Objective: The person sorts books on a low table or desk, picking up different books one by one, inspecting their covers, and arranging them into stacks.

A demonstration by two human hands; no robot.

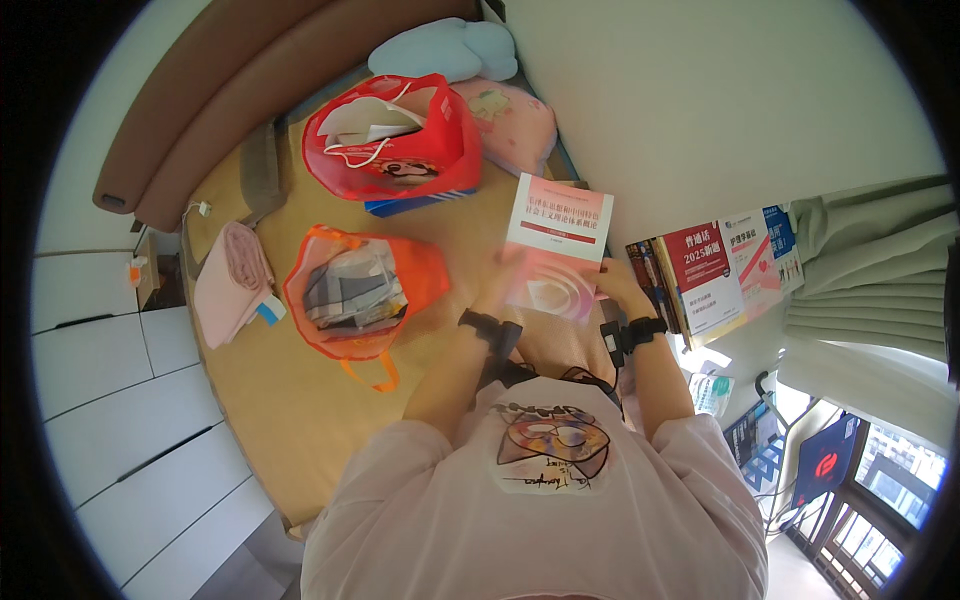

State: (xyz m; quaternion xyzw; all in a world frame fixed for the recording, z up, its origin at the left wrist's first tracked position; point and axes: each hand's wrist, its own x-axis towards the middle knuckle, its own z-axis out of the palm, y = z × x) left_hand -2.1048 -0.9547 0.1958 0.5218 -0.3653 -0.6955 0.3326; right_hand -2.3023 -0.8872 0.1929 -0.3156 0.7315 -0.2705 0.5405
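In front of me a pink-and-white paperback textbook is tilted up over the bed, its cover bearing writing. My right hand grips its right edge near the lower corner. At the lower left edge of the book is my left hand, blurred, so its finger position and contact are unclear. Left of that hand stands an orange bag filled with clear plastic-wrapped items. A red carrier bag with white cord handles and papers inside stands farther off, with a blue box partly hidden beneath it.
Stacked books lie to the right by a green curtain. A folded pink cloth lies on the bed mat at left. A pink pillow and a light-blue plush cushion rest against the wall and brown headboard.
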